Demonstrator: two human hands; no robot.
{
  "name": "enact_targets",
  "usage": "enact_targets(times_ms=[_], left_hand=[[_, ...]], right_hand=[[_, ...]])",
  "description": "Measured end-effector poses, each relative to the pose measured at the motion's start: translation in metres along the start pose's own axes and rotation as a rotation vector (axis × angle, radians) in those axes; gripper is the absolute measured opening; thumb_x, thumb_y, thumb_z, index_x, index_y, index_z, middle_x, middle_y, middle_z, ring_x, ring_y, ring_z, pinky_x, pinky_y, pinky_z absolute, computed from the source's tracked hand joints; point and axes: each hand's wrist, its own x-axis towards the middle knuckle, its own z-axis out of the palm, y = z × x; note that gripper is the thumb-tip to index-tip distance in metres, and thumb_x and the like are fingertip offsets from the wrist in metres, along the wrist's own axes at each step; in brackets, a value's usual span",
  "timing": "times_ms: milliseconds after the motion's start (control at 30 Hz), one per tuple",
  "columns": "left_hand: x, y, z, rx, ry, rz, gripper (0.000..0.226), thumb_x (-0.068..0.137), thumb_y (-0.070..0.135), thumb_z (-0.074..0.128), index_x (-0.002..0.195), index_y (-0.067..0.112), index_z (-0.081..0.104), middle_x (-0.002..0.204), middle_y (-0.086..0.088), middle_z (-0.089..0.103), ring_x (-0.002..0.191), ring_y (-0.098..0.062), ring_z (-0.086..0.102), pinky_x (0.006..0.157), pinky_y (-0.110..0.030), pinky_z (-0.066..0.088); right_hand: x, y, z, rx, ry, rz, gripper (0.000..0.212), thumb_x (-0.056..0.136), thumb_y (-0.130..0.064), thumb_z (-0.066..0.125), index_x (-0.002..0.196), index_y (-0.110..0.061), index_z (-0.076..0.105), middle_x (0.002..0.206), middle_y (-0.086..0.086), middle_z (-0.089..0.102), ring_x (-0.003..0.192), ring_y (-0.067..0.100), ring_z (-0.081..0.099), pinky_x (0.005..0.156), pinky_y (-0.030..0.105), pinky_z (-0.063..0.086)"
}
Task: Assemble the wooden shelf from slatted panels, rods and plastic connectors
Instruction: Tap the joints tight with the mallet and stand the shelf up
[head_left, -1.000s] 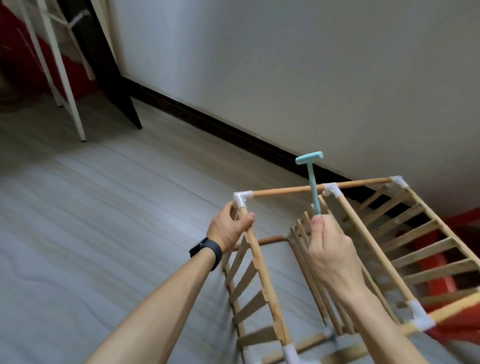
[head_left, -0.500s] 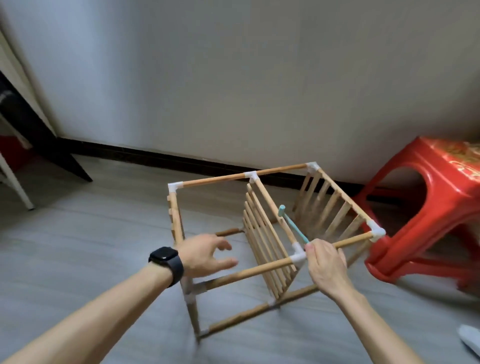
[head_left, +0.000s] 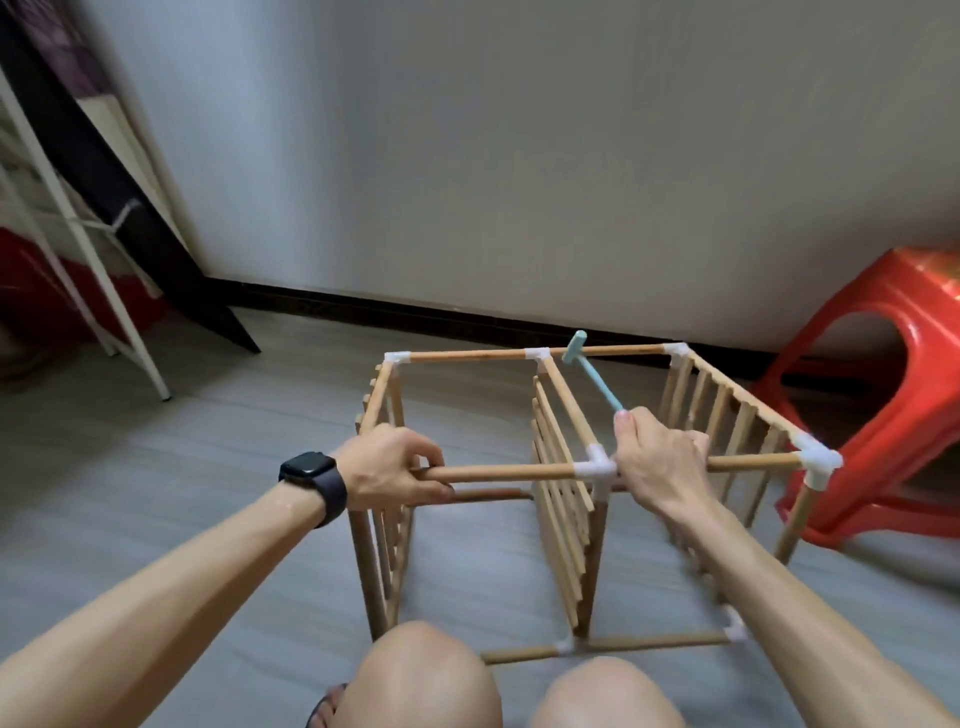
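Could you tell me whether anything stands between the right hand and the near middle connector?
Nothing visible does: the right hand, holding the mallet, lies on the rod right beside the connector.

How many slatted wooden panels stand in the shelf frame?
3: left slatted wooden panel, below the left hand gripping a wooden rod; middle panel, beside the right hand holding a teal hammer; right panel, near the red plastic stool. None seems hidden.
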Motion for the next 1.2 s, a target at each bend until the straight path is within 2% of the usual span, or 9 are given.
enact_targets(times_ms=[167, 300, 400, 467, 600, 800, 933, 1067, 1200], left_hand=[[0.015, -0.006, -0.045, 0.024, 0.273, 0.024, 0.024, 0.085, 0.06, 0.067, 0.099, 0.04, 0.071, 0.081, 0.014, 0.063, 0.072, -0.006, 0.06, 0.061, -0.024, 0.048], [0.05, -0.013, -0.045, 0.227, 0.462, 0.007, 0.037, 0.097, 0.054, 0.053, 0.131, 0.041, 0.06, 0.102, 0.007, 0.066, 0.091, -0.017, 0.059, 0.082, -0.033, 0.046], [0.078, -0.011, -0.034, 0.347, 0.499, -0.066, 0.052, 0.104, 0.045, 0.041, 0.154, 0.038, 0.03, 0.138, 0.001, 0.056, 0.127, -0.023, 0.049, 0.111, -0.045, 0.029], [0.089, -0.007, -0.029, 0.371, 0.453, -0.126, 0.065, 0.104, 0.036, 0.04, 0.159, 0.034, 0.007, 0.163, -0.002, 0.025, 0.149, -0.024, 0.022, 0.12, -0.053, 0.014], [0.087, 0.014, -0.013, 0.45, 0.249, 0.001, 0.097, 0.094, 0.034, 0.059, 0.157, 0.035, -0.015, 0.166, 0.0, -0.019, 0.153, -0.022, -0.01, 0.122, -0.057, -0.001], [0.063, 0.065, 0.057, 0.261, -0.366, 0.099, 0.061, 0.094, 0.048, 0.058, 0.149, 0.028, 0.038, 0.138, -0.005, 0.056, 0.124, -0.029, 0.055, 0.098, -0.04, 0.05], [0.068, 0.073, 0.073, 0.383, -0.21, 0.137, 0.03, 0.103, 0.028, 0.048, 0.132, 0.023, 0.048, 0.116, -0.006, 0.06, 0.103, -0.031, 0.061, 0.077, -0.04, 0.052], [0.076, 0.074, 0.065, 0.369, -0.187, 0.159, 0.02, 0.103, 0.024, 0.048, 0.118, 0.028, 0.059, 0.092, 0.001, 0.062, 0.081, -0.022, 0.059, 0.071, -0.038, 0.054], [0.072, 0.08, 0.073, 0.326, -0.221, 0.163, 0.034, 0.099, 0.027, 0.055, 0.132, 0.031, 0.053, 0.108, 0.001, 0.064, 0.091, -0.022, 0.061, 0.077, -0.038, 0.056]], right_hand=[[0.028, -0.019, -0.009, 0.107, 0.199, -0.108, 0.039, 0.105, -0.037, 0.024, 0.082, -0.021, 0.051, 0.079, -0.005, 0.06, 0.072, 0.013, 0.048, 0.083, 0.036, 0.025], [0.021, -0.015, 0.002, 0.343, 0.584, -0.228, 0.032, 0.105, -0.028, 0.033, 0.091, -0.013, 0.057, 0.09, -0.002, 0.053, 0.079, 0.012, 0.045, 0.072, 0.025, 0.034], [-0.023, -0.004, 0.035, 0.486, 0.436, -0.185, 0.03, 0.106, -0.033, 0.03, 0.094, -0.019, 0.053, 0.083, -0.005, 0.047, 0.073, 0.009, 0.048, 0.062, 0.013, 0.036], [-0.056, 0.009, 0.065, 0.481, 0.325, -0.147, 0.028, 0.107, -0.034, 0.029, 0.094, -0.025, 0.053, 0.083, -0.009, 0.05, 0.077, 0.007, 0.052, 0.063, 0.011, 0.038], [-0.089, 0.032, 0.104, 0.387, 0.189, -0.008, 0.028, 0.105, -0.039, 0.028, 0.094, -0.033, 0.053, 0.083, -0.016, 0.056, 0.081, 0.002, 0.056, 0.066, 0.023, 0.039], [-0.058, 0.036, 0.105, 0.218, 0.154, -0.084, 0.032, 0.104, -0.041, 0.022, 0.075, -0.034, 0.033, 0.063, -0.017, 0.043, 0.071, 0.021, 0.055, 0.076, 0.036, 0.037], [-0.029, 0.022, 0.091, 0.264, 0.089, -0.054, 0.036, 0.107, -0.023, 0.03, 0.073, -0.032, 0.032, 0.061, -0.014, 0.044, 0.061, 0.0, 0.044, 0.077, 0.034, 0.03], [-0.024, 0.024, 0.086, 0.287, 0.036, -0.046, 0.032, 0.108, -0.028, 0.029, 0.078, -0.025, 0.041, 0.06, -0.006, 0.05, 0.059, 0.005, 0.05, 0.075, 0.034, 0.036], [-0.032, 0.038, 0.088, 0.334, 0.002, -0.054, 0.033, 0.108, -0.031, 0.029, 0.078, -0.028, 0.043, 0.062, -0.005, 0.053, 0.059, 0.01, 0.053, 0.07, 0.036, 0.04]])
